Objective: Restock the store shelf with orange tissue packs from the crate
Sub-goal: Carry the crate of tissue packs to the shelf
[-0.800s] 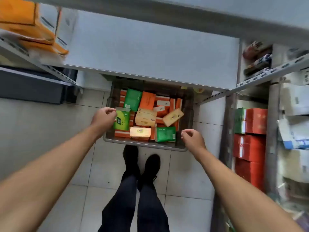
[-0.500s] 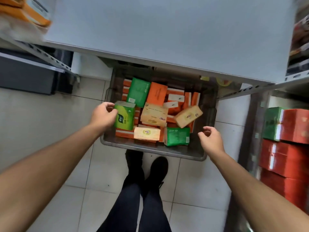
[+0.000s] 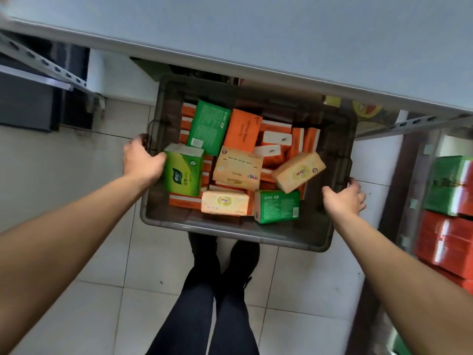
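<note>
Head view: left hand (image 3: 142, 163) and right hand (image 3: 343, 197) grip opposite rims of the grey crate (image 3: 230, 230), fingers curled over them; orange tissue packs (image 3: 244, 131) inside

Print on tissue packs (image 3: 238, 168) too blurred (unreadable).

Crate (image 3: 240, 228): translucent smoke-grey plastic. 
Tissue packs (image 3: 244, 130): orange, several with white bands, stacked across the far and middle crate. 
Tall pack (image 3: 208, 126) at the far left: deep green. 
Pack (image 3: 183, 174) against the left wall: lime green, white top. 
Small pack (image 3: 277, 210) by the near edge: deep green. 
Three packs (image 3: 238, 169): pale peach-tan with small red marks. 
Floor (image 3: 84, 313): off-white tiles, dark grout. 
Shelf (image 3: 281, 34) overhead: pale blue-grey. 
Shelved bundles (image 3: 446, 239) at right: red and green.
</note>
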### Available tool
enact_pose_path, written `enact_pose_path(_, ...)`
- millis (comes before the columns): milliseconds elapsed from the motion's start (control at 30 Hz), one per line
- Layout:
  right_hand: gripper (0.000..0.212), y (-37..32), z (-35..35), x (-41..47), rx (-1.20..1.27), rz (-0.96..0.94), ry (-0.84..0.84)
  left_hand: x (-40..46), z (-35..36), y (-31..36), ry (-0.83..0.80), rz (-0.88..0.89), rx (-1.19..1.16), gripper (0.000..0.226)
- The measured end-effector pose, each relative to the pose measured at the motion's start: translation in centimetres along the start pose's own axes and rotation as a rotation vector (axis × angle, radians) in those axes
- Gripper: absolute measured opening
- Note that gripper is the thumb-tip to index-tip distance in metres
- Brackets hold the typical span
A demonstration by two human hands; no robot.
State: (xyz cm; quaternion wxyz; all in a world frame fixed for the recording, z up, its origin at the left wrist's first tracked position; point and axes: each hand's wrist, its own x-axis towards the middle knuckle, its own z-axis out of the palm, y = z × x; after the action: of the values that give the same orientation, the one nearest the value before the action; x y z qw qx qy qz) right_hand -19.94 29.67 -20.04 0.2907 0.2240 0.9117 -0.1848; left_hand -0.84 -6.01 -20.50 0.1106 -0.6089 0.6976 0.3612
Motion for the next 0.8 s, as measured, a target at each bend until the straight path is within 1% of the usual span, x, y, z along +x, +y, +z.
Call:
enact_pose_path(67,0.079,0.0,0.0,0.3,0.05,0.001,-0.051,0.4,0.2,0.0,-0.033,-0.013,-0.034,0.064)
enact_pose_path(133,0.08,0.1,0.0,0.8,0.095,0.001,-0.09,0.7,0.4,0.0,-0.044,-0.038,-0.04,0.06)
enact_pose_path(233,0.079,0.3,-0.5,1.3,0.08,-0.007,-0.135,1.0,0.4,0.2,-0.003,-0.045,0.001,0.054)
enact_pose_path(300,0.071,0.4,-1.0,1.5,0.071,0.01,-0.166,1.2,0.2,0.1,0.008,-0.051,0.037,0.05)
enact_pose_path(400,0.06,1.0,-1.6,1.6,0.087,0.034,-0.202,1.0,-0.1,-0.2,0.003,-0.101,0.026,0.049)
enact_pose_path(533,0.06,1.6,-2.4,-0.1,0.151,0.098,-0.206,-0.8,-0.9,-1.4,0.002,-0.168,0.003,0.05)
enact_pose_path(633,0.058,2.4,-3.5,-1.8,0.189,0.131,-0.189,-2.9,-2.2,-2.3,-0.009,-0.171,-0.004,0.051)
enact_pose_path(733,0.057,1.9,-5.4,-4.1,0.246,0.121,-0.151,-4.8,-4.2,-2.4,0.002,-0.174,-0.044,0.053)
enact_pose_path(800,0.051,1.1,-6.9,-5.4,0.319,0.11,-0.136,-6.0,-5.9,-2.0,0.024,-0.191,-0.082,0.055)
